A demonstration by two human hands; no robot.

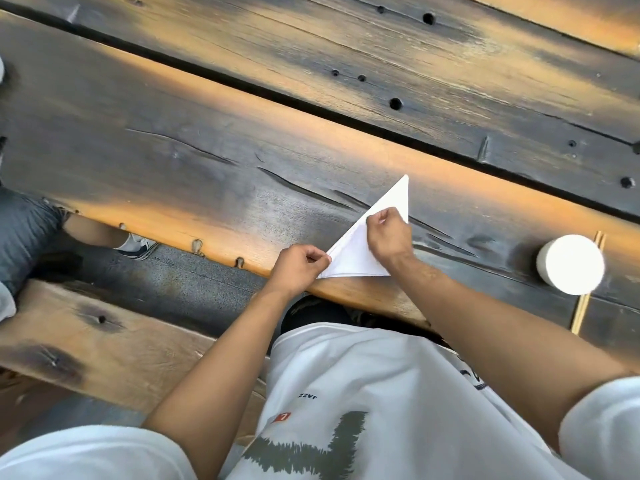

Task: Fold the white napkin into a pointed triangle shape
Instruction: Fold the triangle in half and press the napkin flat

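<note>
The white napkin [349, 254] is lying flat on the near plank of the wooden table [173, 168], close to the table's near edge, and it's already a long pointed triangle. The sharp tip aims away from the person and slightly to the right; the wide end sits closest to the person.

Left hand [299, 268] is at the napkin's near-left corner, with thumb and fingertips pinched together on that corner of paper. The rest of the fingers are curled in. Right hand [388, 233] sits on top of the napkin's middle and right edge, fingers bunched and gripping a fold of the napkin there. It covers a good chunk of the right side, so the fold line under it isn't visible.

Right of the napkin, well apart from it, there's a white round cup [570, 264] seen from above, and a pair of wooden chopsticks [585, 299] runs underneath or right behind it, sticking out on both sides. Can't tell if they touch.

Left of the napkin, below the table edge, is a wooden bench [86, 341], and another person's leg in grey shorts [24, 226] with a sneaker [138, 247] on the ground. The folder's white T-shirt [346, 393] fills the bottom of the view.
</note>
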